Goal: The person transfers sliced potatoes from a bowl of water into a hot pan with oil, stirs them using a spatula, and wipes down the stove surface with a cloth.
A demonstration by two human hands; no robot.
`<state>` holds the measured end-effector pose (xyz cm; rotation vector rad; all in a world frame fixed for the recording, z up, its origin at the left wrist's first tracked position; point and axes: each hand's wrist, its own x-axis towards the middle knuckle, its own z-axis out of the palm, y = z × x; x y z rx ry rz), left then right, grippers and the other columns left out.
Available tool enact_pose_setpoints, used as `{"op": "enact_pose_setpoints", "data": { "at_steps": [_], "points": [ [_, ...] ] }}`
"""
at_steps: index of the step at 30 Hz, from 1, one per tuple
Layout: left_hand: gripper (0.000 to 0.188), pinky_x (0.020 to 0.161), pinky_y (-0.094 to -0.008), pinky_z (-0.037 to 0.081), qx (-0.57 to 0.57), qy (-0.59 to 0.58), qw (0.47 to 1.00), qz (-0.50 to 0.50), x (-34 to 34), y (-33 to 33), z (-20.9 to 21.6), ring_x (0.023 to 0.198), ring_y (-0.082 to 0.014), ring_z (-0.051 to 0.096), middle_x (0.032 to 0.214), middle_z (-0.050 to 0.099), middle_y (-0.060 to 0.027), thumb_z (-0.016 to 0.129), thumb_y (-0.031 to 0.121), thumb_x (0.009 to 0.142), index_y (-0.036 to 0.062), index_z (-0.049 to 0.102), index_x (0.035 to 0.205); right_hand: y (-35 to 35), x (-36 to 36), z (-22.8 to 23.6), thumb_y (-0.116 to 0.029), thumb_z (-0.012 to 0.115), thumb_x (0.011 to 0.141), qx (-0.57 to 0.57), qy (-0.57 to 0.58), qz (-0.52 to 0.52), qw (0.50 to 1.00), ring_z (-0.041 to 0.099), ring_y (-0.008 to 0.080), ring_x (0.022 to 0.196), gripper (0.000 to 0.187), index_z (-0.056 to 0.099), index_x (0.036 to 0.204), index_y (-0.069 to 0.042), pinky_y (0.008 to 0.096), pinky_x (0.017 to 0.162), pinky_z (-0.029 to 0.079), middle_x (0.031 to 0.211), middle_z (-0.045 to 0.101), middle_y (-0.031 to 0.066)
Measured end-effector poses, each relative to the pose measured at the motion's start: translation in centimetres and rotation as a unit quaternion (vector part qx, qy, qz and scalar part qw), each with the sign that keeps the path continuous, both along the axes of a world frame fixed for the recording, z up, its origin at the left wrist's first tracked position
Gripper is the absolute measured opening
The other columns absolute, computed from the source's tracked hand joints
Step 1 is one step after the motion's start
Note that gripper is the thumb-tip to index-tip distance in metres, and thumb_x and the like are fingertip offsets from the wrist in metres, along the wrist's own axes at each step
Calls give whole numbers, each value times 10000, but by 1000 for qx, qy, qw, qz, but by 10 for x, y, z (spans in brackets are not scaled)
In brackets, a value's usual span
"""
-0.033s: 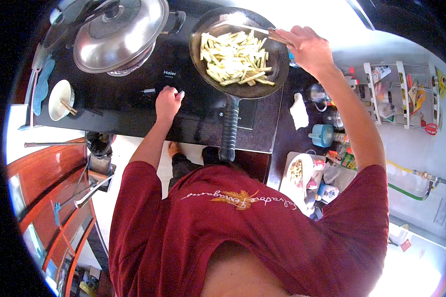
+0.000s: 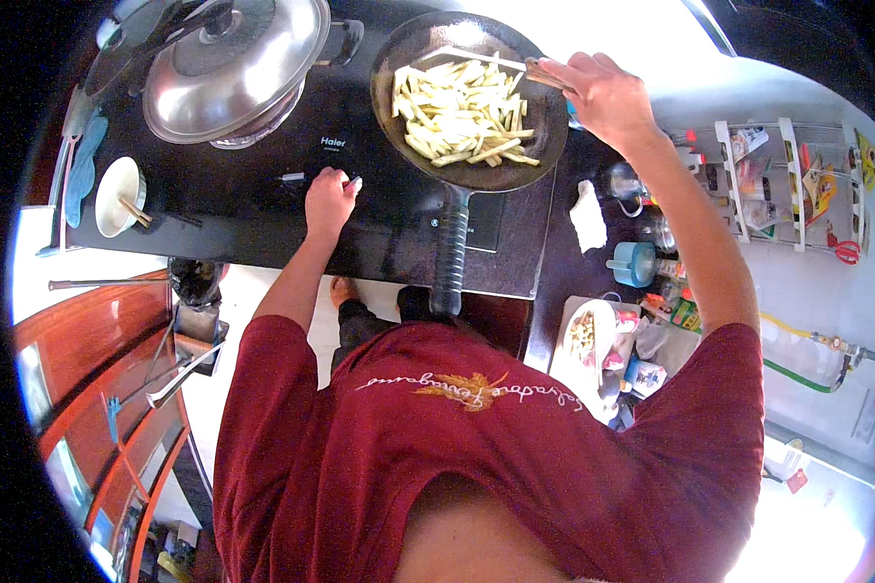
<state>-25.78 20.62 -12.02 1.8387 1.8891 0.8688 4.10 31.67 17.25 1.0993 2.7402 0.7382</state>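
Note:
My right hand (image 2: 608, 97) is closed round the wooden handle of a spatula (image 2: 496, 60). The spatula's metal part reaches over the far side of a dark wok (image 2: 544, 146). Pale, cut vegetable sticks (image 2: 462, 112) lie heaped in the wok, and its ribbed black handle (image 2: 448, 253) points toward me. My left hand (image 2: 329, 202) rests on the black cooktop (image 2: 379, 219), left of the wok, with its fingers curled in. A small whitish bit shows at its thumb side; I cannot make out what it is.
A large pot with a domed metal lid (image 2: 238, 68) stands at the far left. Nearer is a white bowl (image 2: 119, 199) with chopsticks. To the right are a crumpled white cloth (image 2: 587, 216), a blue cup (image 2: 634, 263), a plate of food (image 2: 585, 335) and a wall rack (image 2: 795, 185).
The spatula's metal part has shifted slightly over the vegetable sticks and looks brighter. Both hands stay in nearly the same place.

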Motion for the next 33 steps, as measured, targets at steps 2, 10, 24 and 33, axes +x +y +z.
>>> {"op": "enact_pose_setpoints", "data": {
  "at_steps": [2,10,24,33],
  "points": [
    [202,653,-401,461,4,14,1000,-7,0,0,-2,722,-316,557,741,539,-126,659,184,721,22,551,668,0,12,-5,-131,564,771,-18,-5,10,1000,565,178,825,416,535,1163,-268,328,618,532,880,541,-6],
    [91,675,-408,464,51,36,995,-81,-7,4,-6,773,-320,545,774,531,-124,601,89,722,20,545,703,1,26,17,-172,563,803,26,-31,-131,990,616,229,834,368,521,1158,-258,375,654,538,909,575,50],
    [90,672,-416,457,53,21,990,-128,-17,3,-9,762,-325,545,755,530,-128,564,92,761,23,540,709,-32,22,39,-315,540,839,-108,-33,-300,947,611,305,889,406,490,1234,-235,427,797,492,979,621,109],
    [86,697,-404,482,50,57,984,-160,-19,10,-16,778,-310,559,783,541,-122,557,81,759,16,551,704,-48,27,136,-292,591,823,-203,16,-228,952,588,191,693,313,617,1092,-135,323,634,469,861,611,83]
  ]
}}
